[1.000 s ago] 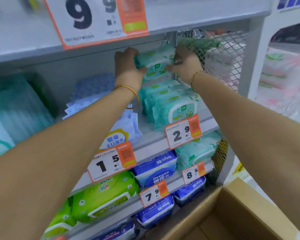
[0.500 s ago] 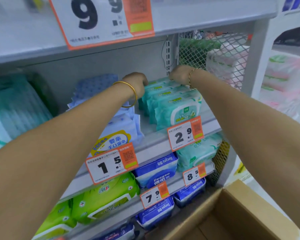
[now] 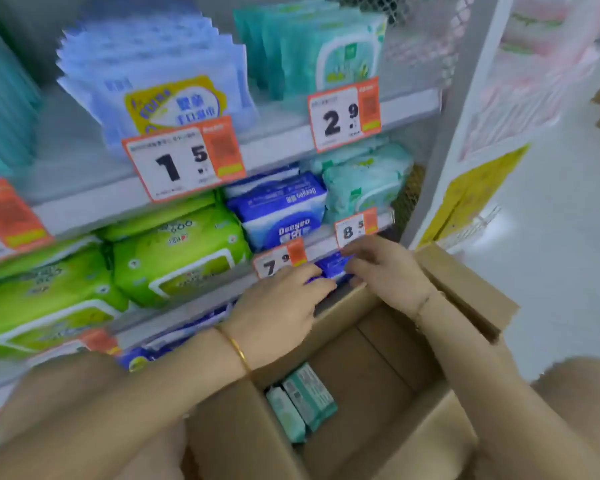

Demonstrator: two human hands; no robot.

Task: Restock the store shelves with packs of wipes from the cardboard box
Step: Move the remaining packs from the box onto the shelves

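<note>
Both forearms are bare. A plain gold bangle rings the wrist at seven o'clock from the left hand. A thin bracelet sits at four o'clock from the right hand.

The left hand, fingers relaxed, and the right hand meet above the far edge of the open cardboard box, flanking a blurred blue pack at the low shelf, while two teal packs of wipes stand inside the box.
</note>
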